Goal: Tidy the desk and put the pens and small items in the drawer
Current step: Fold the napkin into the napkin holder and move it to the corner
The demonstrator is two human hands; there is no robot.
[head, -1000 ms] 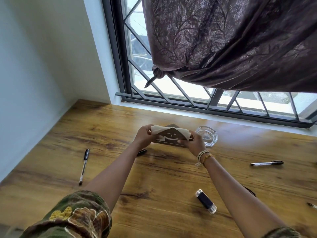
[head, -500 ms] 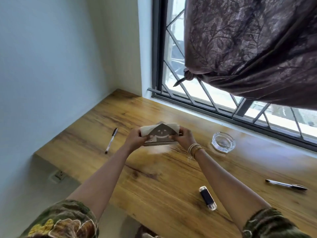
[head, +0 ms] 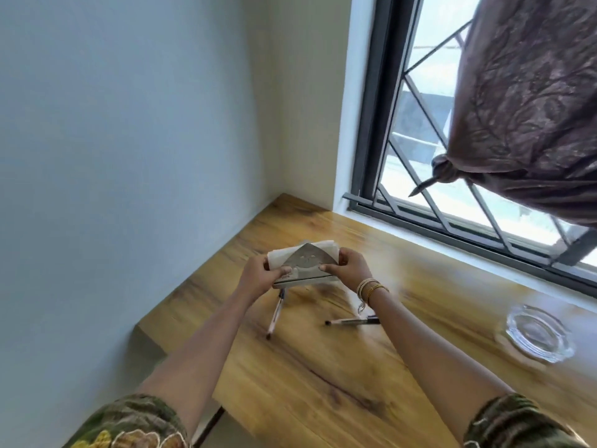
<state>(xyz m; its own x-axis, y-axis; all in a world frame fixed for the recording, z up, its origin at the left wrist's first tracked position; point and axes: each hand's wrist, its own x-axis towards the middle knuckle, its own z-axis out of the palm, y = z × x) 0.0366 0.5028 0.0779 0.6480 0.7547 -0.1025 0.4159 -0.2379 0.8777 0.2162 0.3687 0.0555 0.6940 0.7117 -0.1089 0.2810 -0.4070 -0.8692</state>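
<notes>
Both hands hold a metal napkin holder (head: 305, 268) at the centre of the frame, above the far left end of the wooden bench (head: 323, 383). The holder carries a stack of white napkins (head: 281, 255), and its triangular front plate bears a cut-out smiling face.

Left hand (head: 258, 278): grip closed on the left end of the holder, thumb across the front plate near its base, fingers wrapped behind.

Right hand (head: 352, 268): grip closed on the right end of the holder, thumb on the front plate, fingers curled round the right edge. Gold bangles (head: 371, 287) sit on this wrist.

Two pens lie on the bench just below the holder. The left pen (head: 275, 313) points toward the lower left, its upper end hidden behind the holder base. The right pen (head: 352, 322) lies nearly level, its right end hidden behind the right forearm.

A clear glass ashtray (head: 538, 333) rests on the bench at the right of the frame, well apart from the pens. A barred window (head: 420, 156) and a knotted brown curtain (head: 523, 108) occupy the upper right.
</notes>
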